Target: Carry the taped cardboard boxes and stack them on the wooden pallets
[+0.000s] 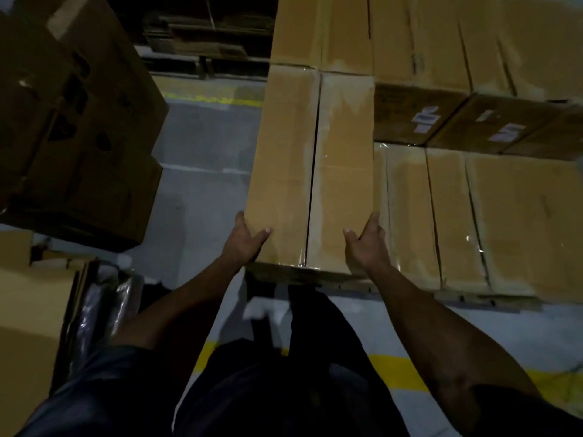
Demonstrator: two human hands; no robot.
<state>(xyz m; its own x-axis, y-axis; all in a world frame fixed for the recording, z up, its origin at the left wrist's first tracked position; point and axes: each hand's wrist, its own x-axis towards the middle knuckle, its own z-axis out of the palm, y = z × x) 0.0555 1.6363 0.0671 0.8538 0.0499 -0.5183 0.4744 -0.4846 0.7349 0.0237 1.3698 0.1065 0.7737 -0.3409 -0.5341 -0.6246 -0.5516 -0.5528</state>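
Left hand [244, 239] and right hand [366, 244] flank the taped box [310, 171], each grip clamped on an edge (likely squaring it against the neighbouring stack [441, 216]).

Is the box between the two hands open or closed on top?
Closed. The box has both top flaps folded flat, meeting at the centre seam, with clear tape over its near end.

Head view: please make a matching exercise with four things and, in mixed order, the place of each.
Things:
1. left hand
2. right hand
3. dark boxes
4. yellow floor line

Places:
a. at picture left, in shadow
b. on the held box's left near corner
c. on the floor near the person's legs
d. on the held box's right near corner

Pairs: 1-b, 2-d, 3-a, 4-c
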